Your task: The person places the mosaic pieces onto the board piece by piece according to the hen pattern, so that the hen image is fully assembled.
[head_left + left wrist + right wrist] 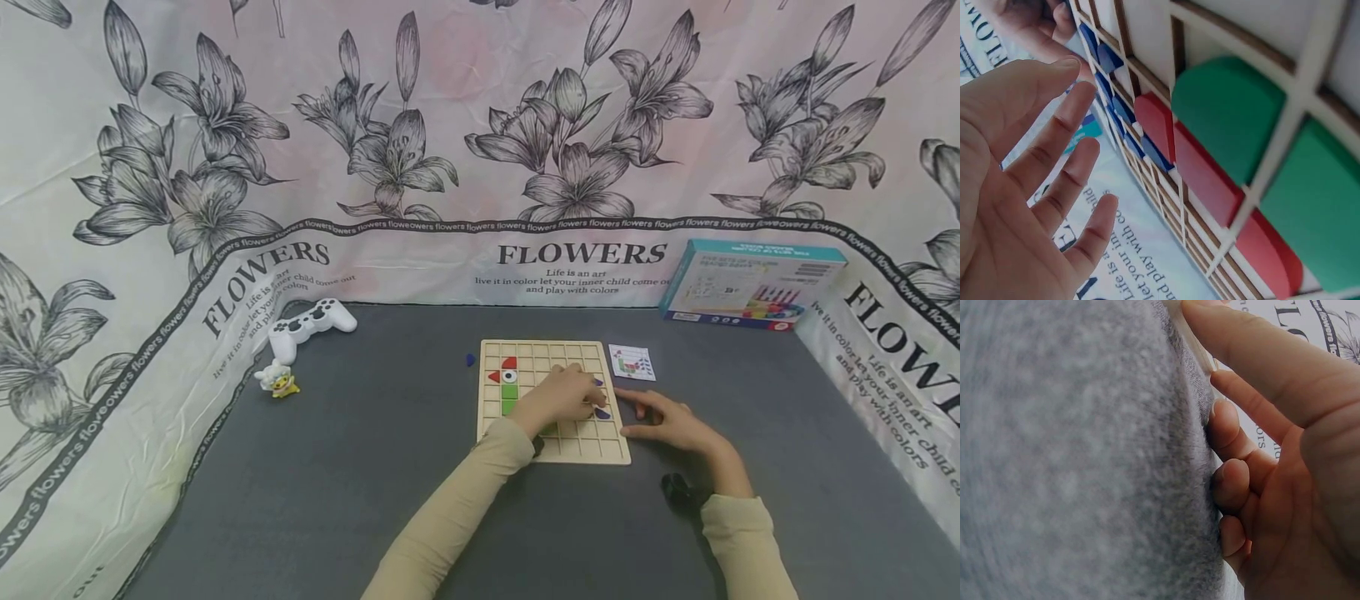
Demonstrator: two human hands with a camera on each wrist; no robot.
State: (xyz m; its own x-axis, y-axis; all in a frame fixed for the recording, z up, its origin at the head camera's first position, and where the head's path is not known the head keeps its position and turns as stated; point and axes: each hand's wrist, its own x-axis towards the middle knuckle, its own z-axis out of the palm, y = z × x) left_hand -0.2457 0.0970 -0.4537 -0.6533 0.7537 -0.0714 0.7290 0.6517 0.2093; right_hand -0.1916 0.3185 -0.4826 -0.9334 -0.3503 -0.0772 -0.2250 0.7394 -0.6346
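A wooden grid board [577, 450] lies in the middle of the grey table [337, 467]. Red pieces [509, 364] and green pieces [509, 396] sit in its left cells, and blue pieces [602, 412] lie near its right edge. My left hand [562, 396] hovers over the board's right half; in the left wrist view this hand [1029, 187] has straight, spread fingers and holds nothing above the green [1229, 119], red [1204, 175] and blue [1110, 59] pieces. My right hand [667, 421] rests on the table beside the board's right edge. In the right wrist view that hand [1291, 456] has its index finger against the board's edge [1200, 353].
A small pattern card [632, 362] lies just right of the board's far corner. A loose blue piece [470, 360] lies left of the board. A teal game box [750, 283] leans at the back right. A white game controller [311, 325] and a small toy duck [277, 379] sit at the left. Flowered cloth walls surround the table.
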